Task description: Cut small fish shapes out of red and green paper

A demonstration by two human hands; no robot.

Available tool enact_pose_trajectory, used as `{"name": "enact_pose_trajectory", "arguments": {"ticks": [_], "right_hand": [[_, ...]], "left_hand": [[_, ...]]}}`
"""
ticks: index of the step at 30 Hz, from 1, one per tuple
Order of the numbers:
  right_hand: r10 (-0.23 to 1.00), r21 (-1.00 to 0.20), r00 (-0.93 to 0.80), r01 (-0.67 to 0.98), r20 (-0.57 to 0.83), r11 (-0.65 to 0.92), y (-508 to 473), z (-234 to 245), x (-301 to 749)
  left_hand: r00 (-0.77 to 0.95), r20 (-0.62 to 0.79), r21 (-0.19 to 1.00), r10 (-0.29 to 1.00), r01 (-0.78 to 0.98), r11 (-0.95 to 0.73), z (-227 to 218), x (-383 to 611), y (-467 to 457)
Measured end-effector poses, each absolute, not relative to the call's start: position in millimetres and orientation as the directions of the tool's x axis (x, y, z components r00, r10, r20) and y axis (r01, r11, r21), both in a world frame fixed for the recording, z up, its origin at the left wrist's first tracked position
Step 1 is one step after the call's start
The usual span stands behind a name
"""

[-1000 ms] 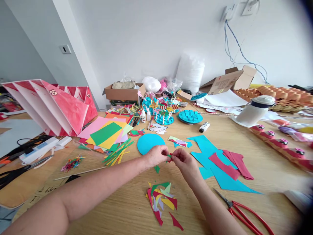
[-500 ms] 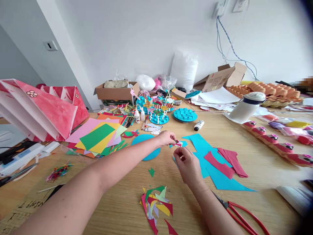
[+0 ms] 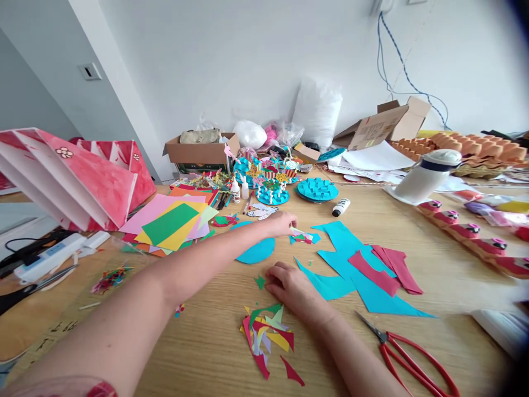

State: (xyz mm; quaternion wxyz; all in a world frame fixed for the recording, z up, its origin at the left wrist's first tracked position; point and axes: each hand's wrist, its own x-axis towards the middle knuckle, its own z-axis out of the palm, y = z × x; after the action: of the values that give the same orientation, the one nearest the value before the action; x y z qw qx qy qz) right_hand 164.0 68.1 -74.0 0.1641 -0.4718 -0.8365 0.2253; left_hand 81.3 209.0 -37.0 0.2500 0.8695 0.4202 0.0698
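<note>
My left hand [image 3: 285,223] reaches across the blue paper circle [image 3: 258,251], its fingers bent together at a small pile of coloured paper pieces [image 3: 303,236]. Whatever may be between those fingertips is hidden. Lower down, my right hand [image 3: 291,286] rests palm down on the table, fingers loosely curved and slightly apart. Its fingertips are right beside a small green paper scrap [image 3: 259,282]; contact is unclear. Below lies a heap of mixed paper offcuts [image 3: 264,336]. Blue paper offcuts [image 3: 351,259] and dark red paper strips [image 3: 374,273] spread to the right.
Red-handled scissors [image 3: 407,353] lie at front right. A glue bottle [image 3: 341,207], blue decorated discs [image 3: 317,189] and a white tumbler [image 3: 430,176] stand farther back. Stacked coloured sheets [image 3: 169,223] and a red-painted cardboard structure [image 3: 91,176] are on the left.
My right hand has moved left and toward me, from beside my left hand to the green scrap. My left hand stays near the small pile. The view has shifted slightly.
</note>
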Motion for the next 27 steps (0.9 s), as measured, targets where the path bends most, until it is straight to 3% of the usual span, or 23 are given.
{"name": "enact_pose_trajectory", "arguments": {"ticks": [5, 14, 27], "right_hand": [[0.903, -0.476, -0.43, 0.789, 0.027, 0.39, 66, -74, 154], [0.923, -0.398, -0.379, 0.859, -0.067, 0.324, 64, -73, 143], [0.928, -0.501, -0.371, 0.797, 0.032, 0.336, 69, -80, 154]], "left_hand": [[0.699, -0.199, 0.451, 0.687, 0.688, -0.569, -34, 31, 157], [0.661, -0.267, 0.411, 0.701, 0.737, -0.537, -49, 1, 116], [0.635, -0.286, 0.404, 0.718, 0.759, -0.511, -54, 3, 124]]}}
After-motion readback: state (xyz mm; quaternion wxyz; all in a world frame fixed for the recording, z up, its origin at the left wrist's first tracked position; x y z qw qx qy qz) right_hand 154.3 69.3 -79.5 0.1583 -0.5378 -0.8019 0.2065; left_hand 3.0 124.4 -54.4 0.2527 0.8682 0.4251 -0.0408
